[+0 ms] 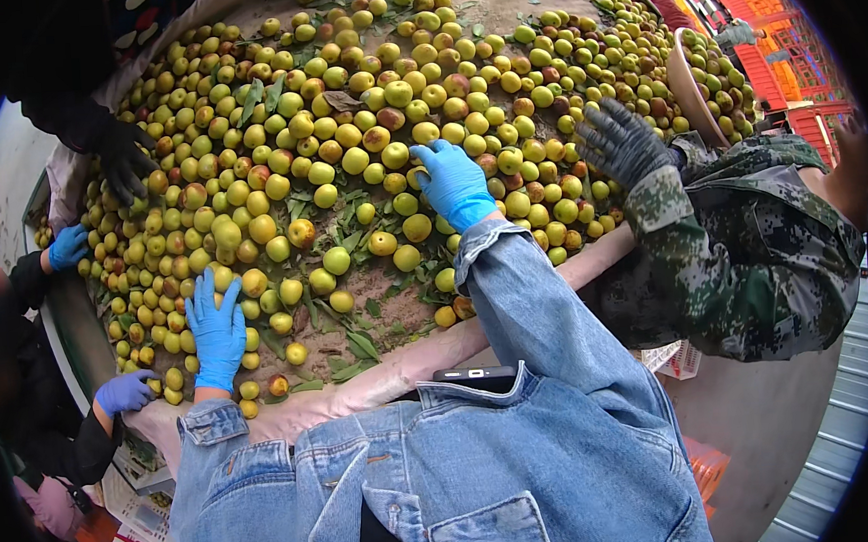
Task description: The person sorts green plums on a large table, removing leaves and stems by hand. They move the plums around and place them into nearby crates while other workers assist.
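Note:
Many small yellow-green fruits with reddish patches (353, 161) lie spread over a sorting table with loose green leaves (362, 345) among them. My left hand (217, 334), in a blue glove, rests at the near left among the fruit, fingers spread and holding nothing visible. My right hand (454, 188), also blue-gloved, reaches farther into the fruit at the centre, its fingers apart and slightly bent at the pile. A pink padded rim (405, 365) runs along the near edge, with a dark phone (473, 373) beside it at my jacket.
Co-workers' hands are around the table: dark gloves at upper left (124, 156) and right (625, 145), blue (68, 249) and purple (123, 392) at left. A person in camouflage (742, 262) stands close right. A full basin (691, 91) and orange crates (783, 51) are at upper right.

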Tool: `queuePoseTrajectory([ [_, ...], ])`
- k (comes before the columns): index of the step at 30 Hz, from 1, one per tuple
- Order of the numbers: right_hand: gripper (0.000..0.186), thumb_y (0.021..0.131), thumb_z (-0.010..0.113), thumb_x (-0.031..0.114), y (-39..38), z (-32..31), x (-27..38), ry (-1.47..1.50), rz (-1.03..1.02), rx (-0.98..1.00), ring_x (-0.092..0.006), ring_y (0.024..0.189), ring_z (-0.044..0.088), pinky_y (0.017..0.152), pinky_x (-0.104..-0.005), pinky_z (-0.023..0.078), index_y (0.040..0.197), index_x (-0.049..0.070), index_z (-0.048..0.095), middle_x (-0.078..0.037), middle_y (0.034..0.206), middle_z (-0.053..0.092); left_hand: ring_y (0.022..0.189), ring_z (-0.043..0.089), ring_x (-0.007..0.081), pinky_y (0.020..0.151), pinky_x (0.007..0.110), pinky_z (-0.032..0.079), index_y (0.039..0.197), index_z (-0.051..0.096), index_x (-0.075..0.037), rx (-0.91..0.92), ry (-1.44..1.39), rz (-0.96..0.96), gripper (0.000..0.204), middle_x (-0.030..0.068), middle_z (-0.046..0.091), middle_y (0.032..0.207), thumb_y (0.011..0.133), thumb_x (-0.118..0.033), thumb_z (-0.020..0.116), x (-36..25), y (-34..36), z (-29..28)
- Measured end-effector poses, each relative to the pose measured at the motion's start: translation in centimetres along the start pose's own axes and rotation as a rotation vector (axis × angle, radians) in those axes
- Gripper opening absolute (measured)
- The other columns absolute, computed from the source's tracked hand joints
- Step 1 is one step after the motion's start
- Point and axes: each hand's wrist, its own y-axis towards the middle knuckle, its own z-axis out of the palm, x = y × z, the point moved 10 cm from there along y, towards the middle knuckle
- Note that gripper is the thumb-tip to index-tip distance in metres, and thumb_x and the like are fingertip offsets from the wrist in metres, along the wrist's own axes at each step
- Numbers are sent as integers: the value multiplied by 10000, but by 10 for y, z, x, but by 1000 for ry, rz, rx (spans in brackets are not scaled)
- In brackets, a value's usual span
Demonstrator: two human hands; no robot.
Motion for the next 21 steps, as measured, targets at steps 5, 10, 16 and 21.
queuePoseTrajectory([
  [5,211,801,610,189,26,33,12,-154,100,269,-296,890,629,700,-401,522,1004,141,579,-120,999,606,1370,175,351,1098,540,79,1330,463,-200,-86,-71,7,486,130,217,1484,847,-198,519,-15,-21,-17],
  [10,199,814,590,201,6,24,41,71,5,280,-321,909,617,749,-427,506,992,116,564,-143,932,635,1367,184,347,1089,573,72,1324,467,-247,0,-167,361,484,103,251,1473,850,-287,556,-132,15,-26],
  [16,169,824,587,205,-87,17,40,722,250,523,-204,694,613,667,-324,493,931,75,595,-120,770,634,1387,149,304,1083,592,33,1372,384,-319,86,-41,258,512,63,224,1490,872,-367,483,-123,71,14],
  [21,167,795,551,112,-151,-20,35,435,3,326,-293,772,609,669,-376,498,940,152,625,-94,862,618,1383,183,267,1073,610,53,1403,314,-341,163,234,138,487,37,198,1505,923,-295,382,-41,78,11],
])
